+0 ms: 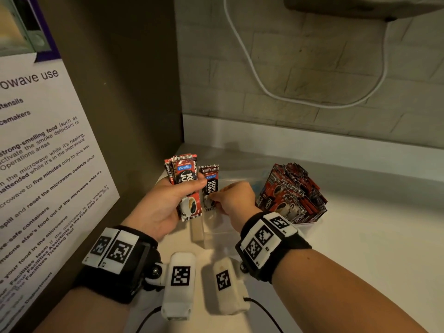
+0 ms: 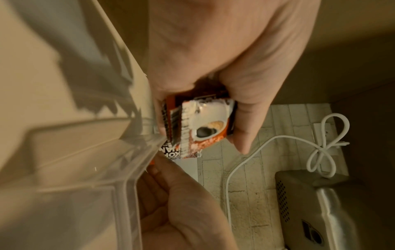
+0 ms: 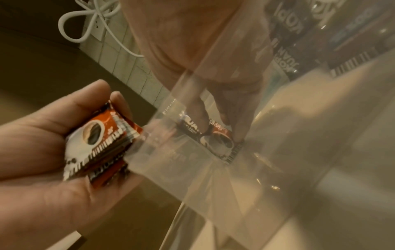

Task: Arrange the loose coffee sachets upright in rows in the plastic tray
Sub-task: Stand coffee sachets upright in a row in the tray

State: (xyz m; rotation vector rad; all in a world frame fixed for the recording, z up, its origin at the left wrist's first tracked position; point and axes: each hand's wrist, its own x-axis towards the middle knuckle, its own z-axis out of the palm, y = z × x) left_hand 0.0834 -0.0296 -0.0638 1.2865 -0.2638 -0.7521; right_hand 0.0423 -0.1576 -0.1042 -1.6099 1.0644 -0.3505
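upright sachet (image 1: 209, 187) between right fingers (image 1: 217, 197).

the left hand (image 2: 213, 55) fills the top of the view, its thumb and fingers curled round a small stack of coffee sachets (image 2: 198, 125), cup print facing the camera. just below, the right hand (image 2: 181, 211) reaches in beside the clear plastic tray (image 2: 119, 169). behind, a white cable (image 2: 245, 162) loops across a pale brick-pattern wall (image 2: 252, 203).
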